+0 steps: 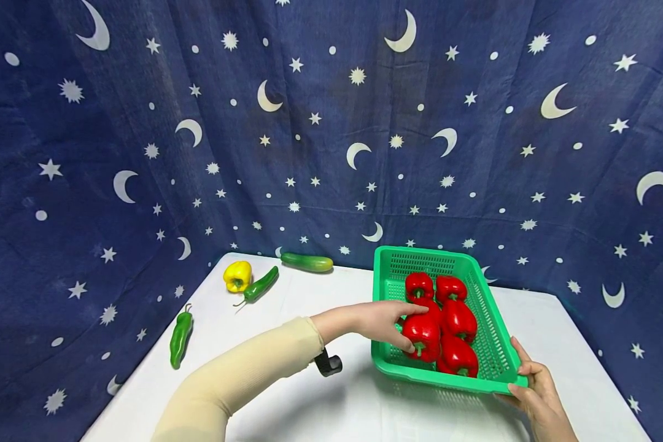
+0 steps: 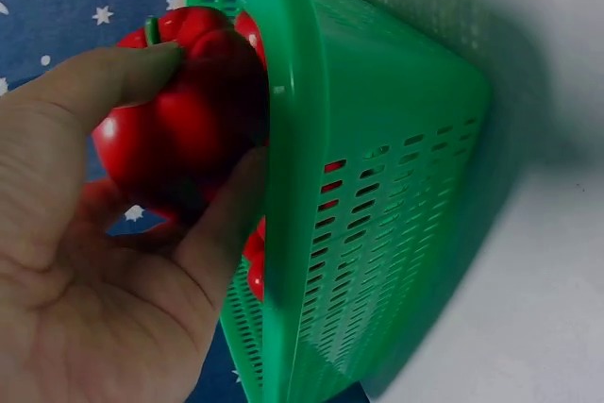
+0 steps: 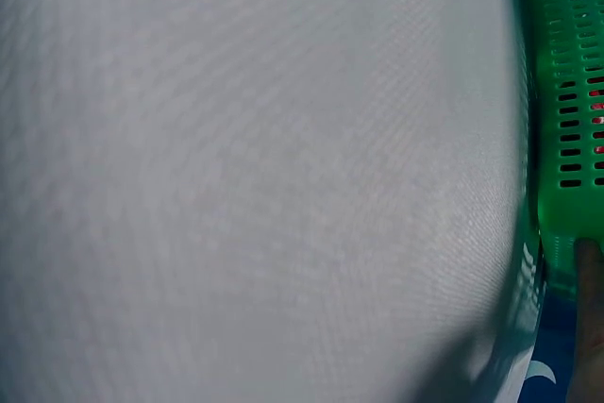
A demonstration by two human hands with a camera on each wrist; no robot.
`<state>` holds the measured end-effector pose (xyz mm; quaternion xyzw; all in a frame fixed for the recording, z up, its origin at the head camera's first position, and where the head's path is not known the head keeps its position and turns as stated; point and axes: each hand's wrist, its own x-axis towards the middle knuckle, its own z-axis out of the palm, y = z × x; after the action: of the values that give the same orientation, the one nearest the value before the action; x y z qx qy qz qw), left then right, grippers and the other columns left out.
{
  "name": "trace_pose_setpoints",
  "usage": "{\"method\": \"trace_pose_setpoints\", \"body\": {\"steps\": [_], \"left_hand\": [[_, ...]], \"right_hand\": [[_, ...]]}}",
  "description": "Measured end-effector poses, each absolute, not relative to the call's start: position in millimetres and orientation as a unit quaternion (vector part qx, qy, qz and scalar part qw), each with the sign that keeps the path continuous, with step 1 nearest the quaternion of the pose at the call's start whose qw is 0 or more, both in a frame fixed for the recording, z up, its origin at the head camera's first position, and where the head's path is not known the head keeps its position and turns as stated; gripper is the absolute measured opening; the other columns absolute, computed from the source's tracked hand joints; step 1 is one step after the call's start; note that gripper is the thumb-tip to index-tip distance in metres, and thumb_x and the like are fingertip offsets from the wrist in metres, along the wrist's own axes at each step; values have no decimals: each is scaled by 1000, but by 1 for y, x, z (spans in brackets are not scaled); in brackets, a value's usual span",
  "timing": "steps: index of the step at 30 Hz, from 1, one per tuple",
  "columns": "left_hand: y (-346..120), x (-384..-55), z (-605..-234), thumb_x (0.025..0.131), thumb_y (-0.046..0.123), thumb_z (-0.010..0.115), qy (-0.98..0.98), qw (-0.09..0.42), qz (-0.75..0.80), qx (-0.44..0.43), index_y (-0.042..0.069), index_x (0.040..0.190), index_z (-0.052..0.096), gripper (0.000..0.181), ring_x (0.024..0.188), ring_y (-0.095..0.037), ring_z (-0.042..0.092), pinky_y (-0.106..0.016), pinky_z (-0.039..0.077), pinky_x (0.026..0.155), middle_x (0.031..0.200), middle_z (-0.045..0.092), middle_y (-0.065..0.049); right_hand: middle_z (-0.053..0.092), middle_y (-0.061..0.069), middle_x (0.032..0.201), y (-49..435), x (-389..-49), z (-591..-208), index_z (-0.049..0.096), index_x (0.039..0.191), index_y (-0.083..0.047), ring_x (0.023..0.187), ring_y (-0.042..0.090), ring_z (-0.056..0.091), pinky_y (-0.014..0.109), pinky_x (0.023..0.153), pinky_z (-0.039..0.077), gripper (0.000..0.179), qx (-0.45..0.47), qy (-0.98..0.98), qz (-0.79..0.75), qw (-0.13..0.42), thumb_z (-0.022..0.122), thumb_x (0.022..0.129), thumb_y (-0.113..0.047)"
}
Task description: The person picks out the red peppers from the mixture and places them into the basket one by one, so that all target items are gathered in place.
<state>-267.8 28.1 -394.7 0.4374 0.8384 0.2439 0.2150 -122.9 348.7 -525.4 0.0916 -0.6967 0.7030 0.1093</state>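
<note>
A green plastic basket (image 1: 492,385) with slotted sides holds several red bell peppers (image 1: 460,320). My left hand (image 1: 383,322) reaches over its left rim and grips the front-left red bell pepper (image 1: 423,328). In the left wrist view, thumb and fingers wrap around that pepper (image 2: 179,139), its green stem showing beside the thumb. At the basket's front right corner, my right hand (image 1: 542,396) holds the rim, thumb on the near side. Only one finger of it shows at the edge of the right wrist view, against the basket wall (image 3: 566,209).
On the white table (image 1: 287,405), a yellow bell pepper (image 1: 237,276) and a long green pepper (image 1: 261,285) lie at the back left. A cucumber (image 1: 307,263) is along the back edge, another green pepper (image 1: 181,337) near the left edge. Star-patterned blue cloth (image 1: 309,141) hangs behind.
</note>
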Motion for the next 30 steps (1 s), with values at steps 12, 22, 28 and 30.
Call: {"method": "trace_pose_setpoints", "body": {"steps": [12,22,28,30], "left_hand": [[52,-266,-400,86,34,84,877,197,125,420,23,156,47,80,122,-6,52,-18,46,94,139,59,7],[63,-266,-404,84,35,86,883,211,89,410,21,153,51,78,123,-6,52,-20,47,95,138,59,7],[68,-268,-408,83,35,87,881,228,86,405,22,150,53,76,121,-6,52,-20,46,95,137,58,8],[70,-269,-409,83,36,87,881,233,80,403,23,150,53,77,123,-5,51,-21,45,98,139,57,9]], "right_hand": [[20,-10,166,348,-123,-525,31,114,-10,124,-6,46,31,75,59,27,86,-693,707,112,38,101,12],[10,-6,170,347,-122,-523,28,115,-13,124,-9,43,26,79,56,27,69,-708,696,97,39,103,9],[5,-1,171,347,-123,-525,27,115,-11,129,-5,37,22,80,54,26,56,-707,699,97,40,103,8],[5,0,171,347,-123,-525,27,115,-11,129,-4,37,22,80,54,26,53,-706,699,96,40,103,8]]}}
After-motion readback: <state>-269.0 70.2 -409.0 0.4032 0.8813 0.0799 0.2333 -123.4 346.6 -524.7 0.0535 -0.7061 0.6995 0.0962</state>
